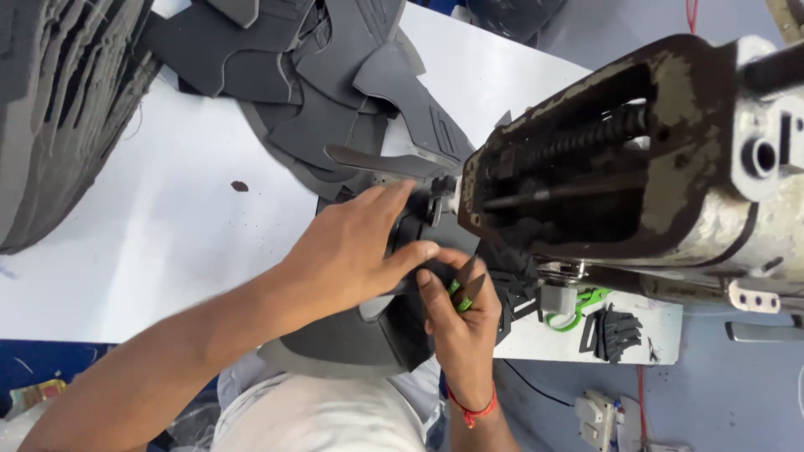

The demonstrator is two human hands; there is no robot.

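- Left hand (356,247) lies flat, fingers spread, pressing the dark grey piece (352,339) beside the sewing machine (636,151).
- Right hand (461,314) pinches green-handled snips (463,289).
- Cut pieces (318,92) wait piled on the table (151,226); stitching looks midway.

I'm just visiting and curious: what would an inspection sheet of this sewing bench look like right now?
Surface: white table, a few dark specks on it.
Job's things: dark grey piece under the worn sewing machine.
Clutter: loose grey cut pieces; a tall grey stack at the side; green scissors and small black scraps near the table's edge.
Hands: left hand pressed flat on the piece by the needle area; right hand holds green snips, red thread at the wrist.
Cables: a black cable runs below the table toward a white power strip.
Surroundings: grey floor.
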